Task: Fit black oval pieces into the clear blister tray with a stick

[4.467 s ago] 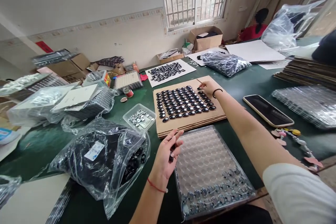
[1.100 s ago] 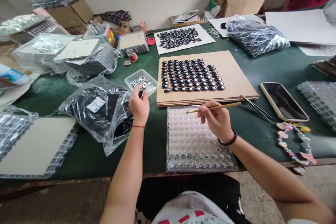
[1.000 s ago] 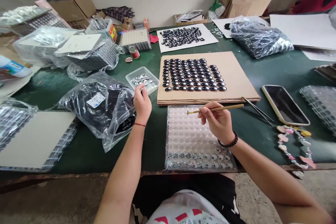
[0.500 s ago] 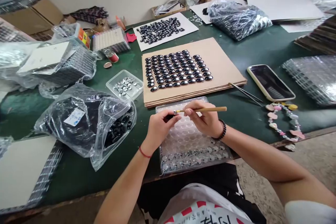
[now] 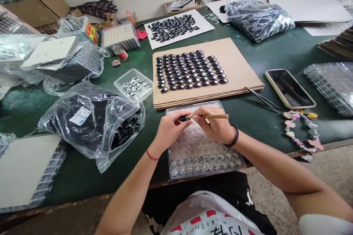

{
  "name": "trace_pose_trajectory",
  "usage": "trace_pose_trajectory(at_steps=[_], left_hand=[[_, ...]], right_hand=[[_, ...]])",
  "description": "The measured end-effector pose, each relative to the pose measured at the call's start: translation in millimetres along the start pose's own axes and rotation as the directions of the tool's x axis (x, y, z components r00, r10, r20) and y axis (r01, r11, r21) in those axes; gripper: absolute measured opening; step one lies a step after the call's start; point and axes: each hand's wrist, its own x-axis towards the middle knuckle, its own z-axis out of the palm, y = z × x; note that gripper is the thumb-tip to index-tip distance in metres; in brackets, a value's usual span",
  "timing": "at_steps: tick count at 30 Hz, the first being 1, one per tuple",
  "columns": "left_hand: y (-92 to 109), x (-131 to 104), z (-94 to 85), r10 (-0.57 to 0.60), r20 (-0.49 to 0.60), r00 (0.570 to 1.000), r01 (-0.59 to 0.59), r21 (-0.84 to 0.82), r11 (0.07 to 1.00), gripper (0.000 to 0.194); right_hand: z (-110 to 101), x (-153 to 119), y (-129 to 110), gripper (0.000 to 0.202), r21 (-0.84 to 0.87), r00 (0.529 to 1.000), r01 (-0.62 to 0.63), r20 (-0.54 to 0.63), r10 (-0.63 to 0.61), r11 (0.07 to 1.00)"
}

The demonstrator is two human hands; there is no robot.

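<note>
Left hand (image 5: 171,131) had moved from beside the clear plastic box (image 5: 142,96) to meet the right hand (image 5: 213,125) above the clear dimpled tray (image 5: 191,147). Its thumb and fingers were clamped on a black oval piece (image 5: 184,118), just left of the right hand. Right hand gripped a wooden stick (image 5: 217,116), tip at that piece; exact contact could not be confirmed. Work appeared to have reached the joint handling of piece and stick. Beyond both hands, similar black ovals (image 5: 196,85) lay in rows on stacked cardboard (image 5: 244,69).
</note>
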Motion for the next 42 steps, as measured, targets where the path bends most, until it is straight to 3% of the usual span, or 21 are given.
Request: trace_pose_trajectory(at_steps=[11,20,22,24,26,28,30,31,36,42], left_hand=[[-1.7,-0.7,0.9,0.06,-0.011,0.998,-0.06,0.052,0.997,0.033],[-4.2,-0.2,1.1,0.11,-0.018,0.994,-0.109,0.06,0.992,0.02],[-4.1,0.0,0.5,0.106,-0.032,0.994,-0.104,0.048,0.993,0.019],[-3.1,-0.2,0.8,0.082,-0.035,0.996,-0.082,0.007,0.997,0.019],[-1.7,-0.6,1.8,0.051,-0.029,0.998,-0.053,-0.057,0.997,0.019],[-0.3,-0.7,3.1,0.03,-0.028,0.999,-0.033,-0.113,0.993,0.021],[1.3,-0.4,3.8,0.018,-0.031,0.999,-0.022,-0.137,0.99,0.023],[2.1,-0.2,3.8,0.013,-0.029,0.999,-0.017,-0.137,0.99,0.025],[4.0,0.5,2.0,0.027,-0.052,0.998,-0.032,-0.102,0.994,0.035],[1.5,-1.6,8.1,0.078,-0.056,0.995,-0.077,0.017,0.997,0.033]], right_hand=[[0.8,1.6,-0.8,0.016,-0.052,1.0,0.008,0.026,-0.006,0.999],[5.9,-0.3,-6.3,0.015,-0.106,0.979,0.115,0.18,-0.095,0.988],[6.4,0.6,-5.8,0.015,-0.063,0.977,0.111,0.192,-0.097,0.992],[6.0,2.7,-3.0,0.015,0.092,0.986,0.0,0.167,-0.015,0.996],[4.3,6.1,1.8,0.02,0.365,0.973,-0.213,0.163,0.164,0.906],[1.8,10.0,7.1,0.028,0.606,0.922,-0.384,0.212,0.324,0.697],[-0.5,12.9,10.5,0.034,0.709,0.884,-0.446,0.252,0.395,0.546],[-1.3,13.7,11.1,0.034,0.712,0.878,-0.453,0.251,0.408,0.536],[-1.9,14.3,6.4,0.017,0.448,0.89,-0.456,0.207,0.407,0.769],[-2.5,15.3,8.4,0.016,0.352,0.903,-0.424,0.24,0.358,0.835]])
